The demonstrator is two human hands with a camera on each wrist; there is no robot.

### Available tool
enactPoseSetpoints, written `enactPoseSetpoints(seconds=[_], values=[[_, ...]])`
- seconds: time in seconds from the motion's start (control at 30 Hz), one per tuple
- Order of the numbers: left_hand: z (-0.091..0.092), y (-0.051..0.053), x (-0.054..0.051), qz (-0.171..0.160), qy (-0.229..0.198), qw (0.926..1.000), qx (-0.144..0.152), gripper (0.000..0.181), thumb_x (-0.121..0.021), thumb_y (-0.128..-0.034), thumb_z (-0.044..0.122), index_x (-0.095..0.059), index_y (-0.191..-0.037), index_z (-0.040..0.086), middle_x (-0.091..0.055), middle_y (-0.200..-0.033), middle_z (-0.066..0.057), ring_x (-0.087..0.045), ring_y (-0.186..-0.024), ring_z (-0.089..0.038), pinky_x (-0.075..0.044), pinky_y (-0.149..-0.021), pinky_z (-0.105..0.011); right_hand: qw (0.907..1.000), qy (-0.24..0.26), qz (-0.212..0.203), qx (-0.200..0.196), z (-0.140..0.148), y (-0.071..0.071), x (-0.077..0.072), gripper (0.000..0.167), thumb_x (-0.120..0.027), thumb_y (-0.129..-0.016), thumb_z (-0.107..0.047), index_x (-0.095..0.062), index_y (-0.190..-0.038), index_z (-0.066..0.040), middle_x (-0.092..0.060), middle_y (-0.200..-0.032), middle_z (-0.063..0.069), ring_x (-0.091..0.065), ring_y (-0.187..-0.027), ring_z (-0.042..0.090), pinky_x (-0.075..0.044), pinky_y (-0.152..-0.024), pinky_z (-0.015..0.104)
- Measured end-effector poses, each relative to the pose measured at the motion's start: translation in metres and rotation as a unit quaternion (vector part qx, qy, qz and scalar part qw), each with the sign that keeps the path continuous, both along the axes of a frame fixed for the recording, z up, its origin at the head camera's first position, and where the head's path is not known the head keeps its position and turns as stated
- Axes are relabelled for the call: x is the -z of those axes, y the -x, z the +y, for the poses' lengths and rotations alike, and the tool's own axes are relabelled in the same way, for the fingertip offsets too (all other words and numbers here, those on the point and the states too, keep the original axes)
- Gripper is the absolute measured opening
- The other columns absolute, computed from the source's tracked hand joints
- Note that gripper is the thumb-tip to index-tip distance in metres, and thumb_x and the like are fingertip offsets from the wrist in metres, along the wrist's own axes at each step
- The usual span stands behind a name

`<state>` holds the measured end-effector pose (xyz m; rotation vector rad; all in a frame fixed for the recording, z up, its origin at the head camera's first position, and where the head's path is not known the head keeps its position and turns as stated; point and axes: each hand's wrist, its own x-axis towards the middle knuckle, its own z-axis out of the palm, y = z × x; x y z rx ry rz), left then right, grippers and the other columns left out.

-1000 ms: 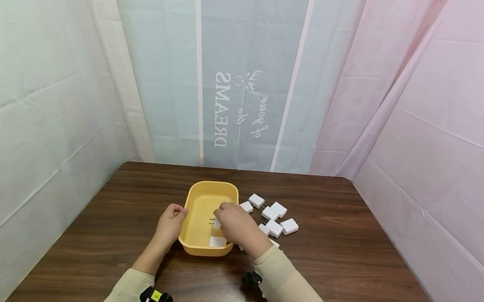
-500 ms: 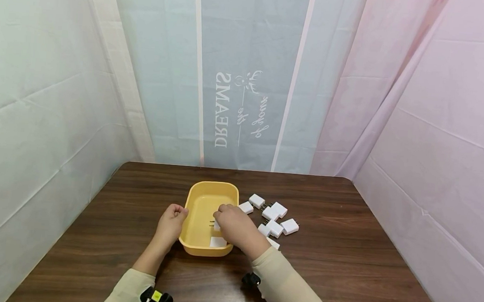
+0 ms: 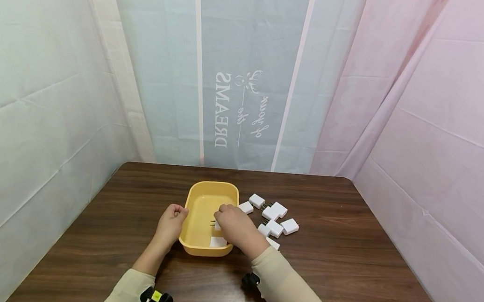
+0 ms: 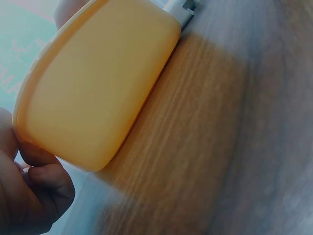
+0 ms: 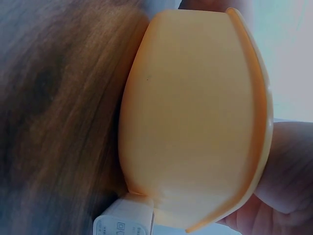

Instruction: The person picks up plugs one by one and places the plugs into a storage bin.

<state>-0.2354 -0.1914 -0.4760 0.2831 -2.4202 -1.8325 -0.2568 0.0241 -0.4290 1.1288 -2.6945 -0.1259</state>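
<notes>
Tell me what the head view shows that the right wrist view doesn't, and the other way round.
Only the head view shows the inside of the yellow tray, with a white charger lying in it, and the curtain lettering.
Only the right wrist view shows printed marks on a charger outside the tray.
Both show the tray, the right hand and the wooden table.

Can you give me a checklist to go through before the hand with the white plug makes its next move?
1. Left hand holding the yellow, rounded-rectangular plastic tray by its rim: ok.
2. Right hand gripping a white, boxy plastic plug inside the tray: ok.
3. Its thin, dark prongs clear of the fingers: ok, they stick out past them.
4. Gripped plug touching the tray's floor: cannot tell.
5. Open floor left in the tray: ok; another white plug lies at the near end.
6. No plugs left on the dark brown, wood-grain table: not ok, several lie right of the tray.
</notes>
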Motion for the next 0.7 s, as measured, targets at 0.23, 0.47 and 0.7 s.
enactPoseSetpoints(seconds=[0.23, 0.47, 0.7], values=[[0.0001, -0.0003, 0.0007, 0.001, -0.005, 1.0000, 0.004, 0.025, -0.048, -0.1098, 0.026, -0.052, -0.114, 0.002, -0.054, -0.082, -0.007, -0.057, -0.069, -0.018, -0.049, -0.056, -0.027, 1.0000, 0.001, -0.002, 0.001, 0.0001, 0.0015, 0.0015, 0.019, -0.071, -0.090, -0.001, -0.074, -0.103, -0.014, -0.064, -0.095, 0.001, -0.060, -0.085, 0.017, -0.054, -0.076, 0.029], [0.0006, 0.0001, 0.0020, 0.009, 0.002, 0.9999, -0.004, 0.023, -0.050, -0.1088, 0.025, -0.053, -0.112, 0.002, -0.052, -0.082, -0.007, -0.054, -0.068, -0.018, -0.048, -0.056, -0.027, 1.0000, 0.004, -0.008, 0.001, -0.0007, 0.0022, 0.0023, 0.015, -0.072, -0.090, -0.003, -0.074, -0.099, -0.015, -0.063, -0.091, -0.001, -0.060, -0.082, 0.016, -0.053, -0.073, 0.029], [0.0006, 0.0009, 0.0034, 0.009, 0.002, 0.9999, -0.005, 0.022, -0.050, -0.1089, 0.024, -0.052, -0.112, 0.002, -0.052, -0.082, -0.007, -0.054, -0.067, -0.017, -0.047, -0.055, -0.026, 0.9999, 0.003, -0.015, 0.001, -0.0009, 0.0031, 0.0032, 0.013, -0.070, -0.092, -0.005, -0.074, -0.098, -0.015, -0.064, -0.091, -0.001, -0.062, -0.083, 0.016, -0.054, -0.074, 0.030]])
